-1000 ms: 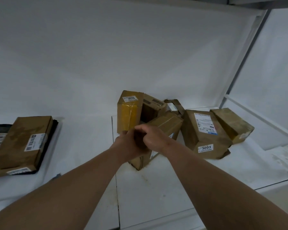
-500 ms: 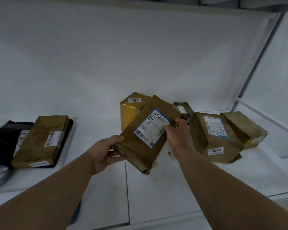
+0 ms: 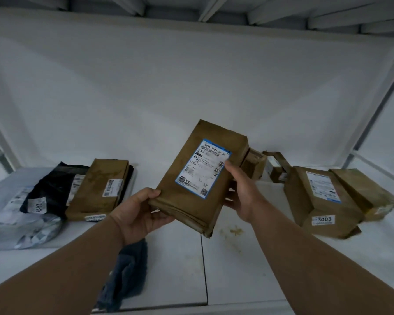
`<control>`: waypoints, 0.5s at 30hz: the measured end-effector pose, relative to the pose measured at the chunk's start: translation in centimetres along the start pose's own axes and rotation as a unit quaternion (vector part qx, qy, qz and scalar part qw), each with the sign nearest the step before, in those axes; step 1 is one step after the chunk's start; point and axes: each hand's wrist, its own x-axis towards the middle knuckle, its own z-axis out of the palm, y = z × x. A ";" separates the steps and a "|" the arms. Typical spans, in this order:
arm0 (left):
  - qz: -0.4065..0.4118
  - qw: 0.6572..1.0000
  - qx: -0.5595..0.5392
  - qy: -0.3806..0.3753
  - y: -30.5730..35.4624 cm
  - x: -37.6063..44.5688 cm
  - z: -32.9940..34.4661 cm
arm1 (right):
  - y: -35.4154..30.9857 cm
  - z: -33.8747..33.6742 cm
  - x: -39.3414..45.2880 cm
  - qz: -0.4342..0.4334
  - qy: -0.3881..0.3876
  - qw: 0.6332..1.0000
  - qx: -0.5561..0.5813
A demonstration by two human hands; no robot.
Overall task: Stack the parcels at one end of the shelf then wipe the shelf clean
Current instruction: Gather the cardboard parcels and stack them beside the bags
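Above the shelf (image 3: 237,264), both hands grip the brown parcel (image 3: 198,178) by its edges; tilted, it may slip loose.

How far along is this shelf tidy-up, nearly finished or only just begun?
Early on, it seems. A few parcels already lie at the left end, a brown parcel on a black bag. In hand: the left hand and right hand lift a labelled parcel. Left: the parcel marked 3003 and its neighbours at right, then wiping; the stain remains and the cloth lies unused.
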 end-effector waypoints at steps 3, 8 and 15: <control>-0.006 0.999 0.029 -0.013 0.7 -0.7 -1.0 | -0.2 1.1 -0.3 -0.010 -0.026 0.999 0.023; -0.006 0.990 0.142 0.004 2.0 -1.2 -0.9 | -0.4 3.0 -1.1 -0.028 -0.052 0.998 0.027; 0.000 0.983 0.171 0.065 2.5 -1.8 -0.3 | -0.4 5.2 -2.0 -0.024 -0.096 0.995 -0.020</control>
